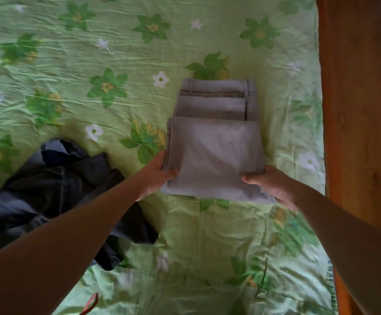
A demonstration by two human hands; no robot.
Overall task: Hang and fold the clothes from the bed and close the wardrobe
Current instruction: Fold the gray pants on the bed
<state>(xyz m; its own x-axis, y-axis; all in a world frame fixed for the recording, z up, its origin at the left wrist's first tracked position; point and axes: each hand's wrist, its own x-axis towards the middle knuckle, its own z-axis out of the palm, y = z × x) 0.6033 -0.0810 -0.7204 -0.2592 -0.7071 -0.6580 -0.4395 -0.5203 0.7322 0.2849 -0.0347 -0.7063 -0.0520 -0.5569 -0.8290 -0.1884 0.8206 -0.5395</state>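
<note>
We see the grey trousers (pixel 214 151) folded into a compact stack on the green flowered bedsheet (pixel 71 71), a little toward 3 o'clock from the middle of the view. The waistband with its belt loops lies at the stack's 12 o'clock end. The widest fold is on top at the 6 o'clock end.

The left hand (pixel 156 176) grips the stack's corner at 7 o'clock. Its thumb is pressed on the top layer and its fingers run along the side edge, clamped on the cloth. The right hand (pixel 269 183) holds the corner at 5 o'clock. Its thumb lies across the top, while its fingers are tucked under the fabric and hidden from us. That near edge looks slightly raised off the sheet, though we cannot tell for sure.

At 9 o'clock from the trousers, well apart from them, lies a crumpled heap of dark clothes (pixel 55 178), partly under the left forearm. A brown wooden board (pixel 362 110) runs along the 3 o'clock edge of the bed. At 6 o'clock, by the bottom border, we make out a small red loop (pixel 91 303), too blurred to name.
</note>
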